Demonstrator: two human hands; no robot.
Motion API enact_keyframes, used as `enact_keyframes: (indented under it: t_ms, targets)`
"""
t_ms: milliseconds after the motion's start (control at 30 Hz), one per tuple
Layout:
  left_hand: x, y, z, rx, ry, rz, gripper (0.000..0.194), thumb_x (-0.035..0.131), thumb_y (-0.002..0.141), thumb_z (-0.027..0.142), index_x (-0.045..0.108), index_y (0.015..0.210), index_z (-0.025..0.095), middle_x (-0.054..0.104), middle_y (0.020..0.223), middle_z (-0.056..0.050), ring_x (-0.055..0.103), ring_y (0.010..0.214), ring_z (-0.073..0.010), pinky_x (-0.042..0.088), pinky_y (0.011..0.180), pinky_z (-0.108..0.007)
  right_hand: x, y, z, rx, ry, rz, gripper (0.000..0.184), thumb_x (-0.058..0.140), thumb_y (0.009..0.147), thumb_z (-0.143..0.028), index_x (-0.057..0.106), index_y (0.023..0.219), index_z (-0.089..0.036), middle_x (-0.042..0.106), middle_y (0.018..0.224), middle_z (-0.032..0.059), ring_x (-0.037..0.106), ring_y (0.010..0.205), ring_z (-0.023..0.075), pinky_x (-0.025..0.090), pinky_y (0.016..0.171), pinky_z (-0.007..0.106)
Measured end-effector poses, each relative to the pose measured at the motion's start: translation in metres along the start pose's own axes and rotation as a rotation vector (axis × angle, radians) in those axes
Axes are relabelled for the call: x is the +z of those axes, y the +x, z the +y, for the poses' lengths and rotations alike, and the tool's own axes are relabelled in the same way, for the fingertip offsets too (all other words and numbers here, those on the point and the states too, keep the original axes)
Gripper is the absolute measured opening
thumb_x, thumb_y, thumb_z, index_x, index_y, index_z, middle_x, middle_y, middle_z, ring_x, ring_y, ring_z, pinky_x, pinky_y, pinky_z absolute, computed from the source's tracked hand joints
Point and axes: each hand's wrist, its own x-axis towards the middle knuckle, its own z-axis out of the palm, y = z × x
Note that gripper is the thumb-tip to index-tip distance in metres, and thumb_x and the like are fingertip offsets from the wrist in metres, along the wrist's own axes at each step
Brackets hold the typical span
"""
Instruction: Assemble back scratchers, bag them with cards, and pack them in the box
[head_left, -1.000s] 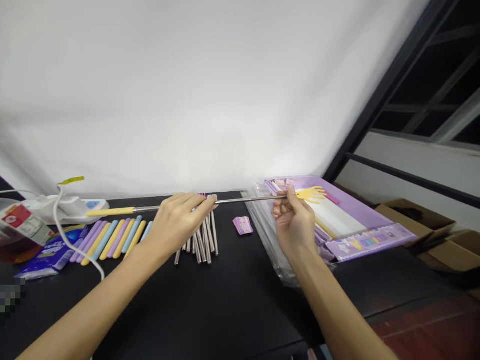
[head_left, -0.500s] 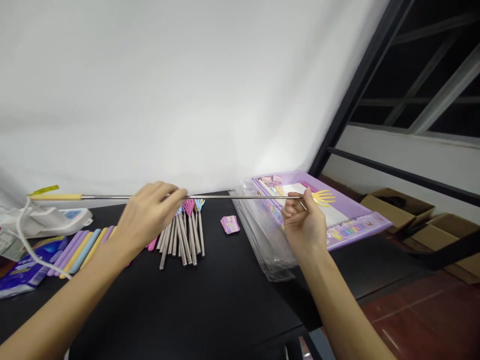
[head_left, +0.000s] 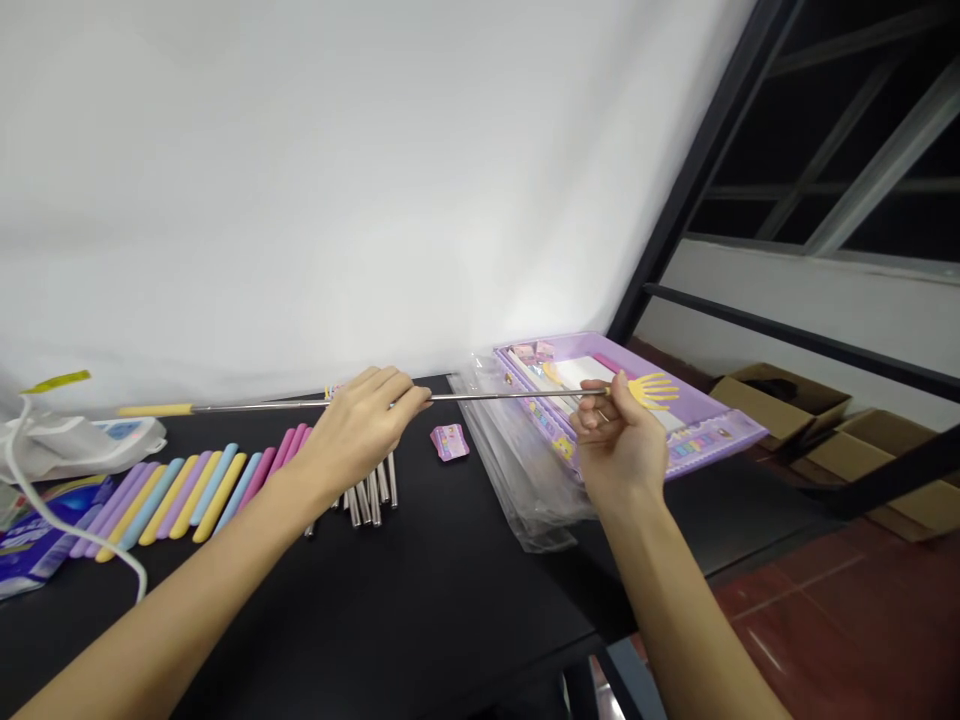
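Note:
A telescopic back scratcher (head_left: 495, 397) is stretched out level above the table, with a yellow handle at the left and a yellow hand-shaped head at the right. My left hand (head_left: 367, 425) is closed round the middle of its metal rod. Just behind the yellow head, my right hand (head_left: 622, 430) pinches the rod's thin end. Metal rods (head_left: 371, 498) of other back scratchers lie under my left hand, their heads hidden by it. To the left lies a row of purple, yellow, blue and pink handles (head_left: 180, 500), partly behind my left forearm.
Small printed cards (head_left: 450, 441) lie mid-table beside clear plastic bags (head_left: 510, 470). A purple display box (head_left: 720, 430) stands at the right. A white power strip (head_left: 105, 445), a cable and a blue packet (head_left: 45, 535) are at the left. Cardboard boxes (head_left: 787, 400) sit beyond the table.
My left hand has slid right along the rod, closer to my right hand. The yellow handle has also shifted right. My right hand keeps its pinch near the head.

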Motion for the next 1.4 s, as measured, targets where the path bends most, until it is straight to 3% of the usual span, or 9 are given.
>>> enact_keyframes:
  t_ms: [233,367,467,667,867,1033,1133,1300,1400]
  targets:
    - [-0.015,-0.034,-0.038,0.006,0.085,-0.009,0.018,0.052,0.098,0.012,0.067,0.107,0.015,0.072,0.079,-0.006,0.066,0.071,-0.0212,0.050,0.072,-0.035,-0.010,0.012,-0.017,-0.037,0.072,0.165,0.037,0.071,0.090,-0.036,0.064,0.063,-0.013,0.051,0.048,-0.0041,0.038,0.040,0.0026,0.034,0.039,0.014]
    - [-0.025,-0.021,-0.028,0.123,0.002,-0.052,0.018,0.051,0.100,0.015,0.066,0.109,0.012,0.075,0.085,-0.008,0.067,0.072,-0.0199,0.052,0.074,-0.034,0.015,-0.012,-0.007,0.064,0.033,-0.003,0.027,0.075,0.085,-0.033,0.069,0.069,-0.012,0.060,0.056,0.0000,0.049,0.047,0.0053,0.041,0.043,0.015]
    - [-0.028,-0.010,-0.020,0.105,-0.006,-0.052,0.020,0.049,0.102,0.018,0.064,0.113,0.011,0.075,0.083,-0.006,0.066,0.068,-0.0189,0.051,0.072,-0.033,0.029,-0.023,-0.004,0.083,0.015,-0.110,0.019,0.077,0.082,-0.029,0.071,0.075,-0.013,0.067,0.068,0.0034,0.056,0.054,0.0082,0.043,0.045,0.017]
    - [-0.031,-0.045,-0.047,-0.024,0.147,-0.071,0.021,0.050,0.103,0.030,0.067,0.103,0.018,0.074,0.076,-0.004,0.065,0.060,-0.0188,0.046,0.062,-0.031,0.011,0.008,-0.023,0.005,0.086,0.096,0.028,0.057,0.095,-0.018,0.065,0.068,-0.013,0.064,0.067,0.0007,0.048,0.049,0.0042,0.039,0.043,0.014]
    - [-0.024,-0.030,-0.030,0.008,0.037,-0.089,0.025,0.045,0.105,0.031,0.066,0.103,0.017,0.068,0.066,0.000,0.060,0.056,-0.0152,0.038,0.056,-0.028,0.039,-0.013,0.010,0.245,-0.036,-0.242,0.016,0.078,0.079,-0.025,0.072,0.077,-0.010,0.068,0.071,0.0052,0.059,0.058,0.0089,0.049,0.050,0.016]
    - [-0.036,-0.040,-0.039,-0.079,0.060,-0.161,0.031,0.041,0.106,0.038,0.065,0.103,0.018,0.069,0.070,0.000,0.059,0.055,-0.0142,0.032,0.052,-0.027,0.042,-0.001,0.005,0.152,-0.047,-0.121,0.018,0.085,0.067,-0.015,0.069,0.073,-0.012,0.067,0.067,0.0014,0.057,0.054,0.0062,0.044,0.044,0.012]
    - [-0.040,-0.054,-0.047,-0.114,0.090,-0.120,0.034,0.038,0.107,0.035,0.064,0.095,0.017,0.065,0.067,0.000,0.054,0.050,-0.0129,0.031,0.049,-0.027,0.037,0.006,0.002,0.165,-0.107,-0.127,0.024,0.089,0.062,-0.018,0.067,0.069,-0.013,0.062,0.057,-0.0009,0.055,0.050,0.0064,0.045,0.043,0.013]
    - [-0.032,-0.037,-0.025,-0.044,0.015,-0.088,0.034,0.036,0.108,0.033,0.060,0.090,0.017,0.066,0.068,0.001,0.057,0.052,-0.0136,0.029,0.048,-0.028,0.053,-0.020,0.027,0.253,-0.321,-0.465,0.029,0.091,0.066,-0.030,0.067,0.069,-0.012,0.066,0.058,0.0018,0.055,0.044,0.0083,0.045,0.043,0.019]
    - [-0.027,-0.022,-0.007,-0.100,-0.018,-0.160,0.034,0.035,0.108,0.035,0.060,0.092,0.018,0.069,0.070,0.000,0.058,0.050,-0.0143,0.024,0.047,-0.029,0.063,-0.037,0.039,0.221,-0.327,-0.542,0.027,0.087,0.073,-0.032,0.068,0.071,-0.013,0.067,0.060,0.0021,0.058,0.048,0.0098,0.047,0.047,0.021]
